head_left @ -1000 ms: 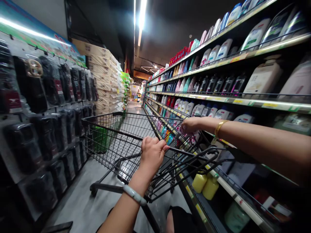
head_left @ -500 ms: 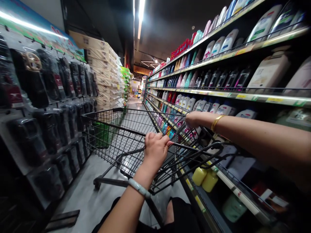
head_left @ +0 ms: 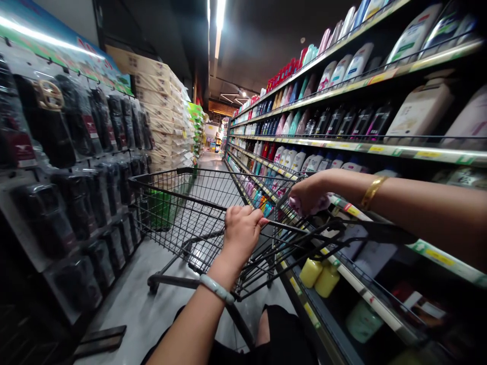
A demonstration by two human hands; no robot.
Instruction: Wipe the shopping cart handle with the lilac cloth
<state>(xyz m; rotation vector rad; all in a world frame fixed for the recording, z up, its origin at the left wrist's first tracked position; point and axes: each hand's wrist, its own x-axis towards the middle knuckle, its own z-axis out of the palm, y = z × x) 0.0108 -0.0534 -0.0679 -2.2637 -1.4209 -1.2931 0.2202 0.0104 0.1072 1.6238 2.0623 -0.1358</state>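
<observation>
My left hand (head_left: 242, 230), with a pale bangle at its wrist, is closed over the black bar of a wire shopping cart (head_left: 178, 205). The cart stands at an angle in front of my knees, its basket bare of goods. To the right, my right hand (head_left: 309, 190) is closed on a crumpled pinkish-purple cloth (head_left: 321, 204), of which bits show below the fingers. This hand is at the cart's right side, by the dark frame parts there; whether the cloth touches them I cannot tell. A gold bracelet circles the right wrist.
Shelves of shampoo bottles (head_left: 413, 38) line the right side, with yellow bottles (head_left: 326, 280) low down near the cart. At left hang packaged black slippers (head_left: 53, 126). Beyond them rise stacked beige packages (head_left: 154, 106). A tiled aisle (head_left: 213, 165) runs ahead.
My right wrist and forearm have shifted right and the hand has turned slightly lower, so the pinkish cloth now shows. My left hand keeps its hold on the bar.
</observation>
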